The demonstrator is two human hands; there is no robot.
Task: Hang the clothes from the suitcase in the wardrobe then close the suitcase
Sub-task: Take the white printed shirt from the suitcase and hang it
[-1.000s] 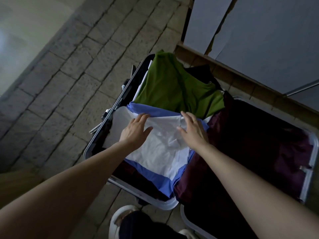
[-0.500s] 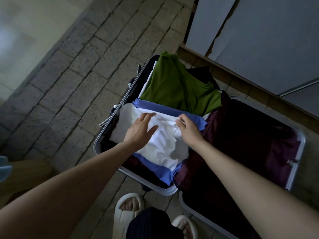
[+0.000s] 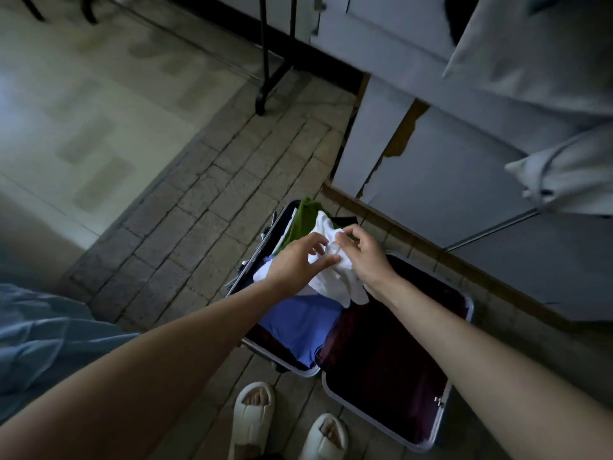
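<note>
I'm looking down into what I take for a bedroom in a home. An open suitcase of folded clothes lies on a brick-patterned floor just beside pale wardrobe doors with peeling veneer. Blue bedding shows at my left, slippers are on the feet below, and a black metal stand rises farther off.

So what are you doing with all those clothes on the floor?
A person is unpacking an open suitcase that lies flat on the tiled floor. Both hands are lifting a white garment out of it: the left hand and the right hand each pinch the cloth with their fingers. A blue garment and a green one lie in the packed half. The other half holds only its dark red lining. Nothing from the case is hung yet, and it is not closed.
</note>
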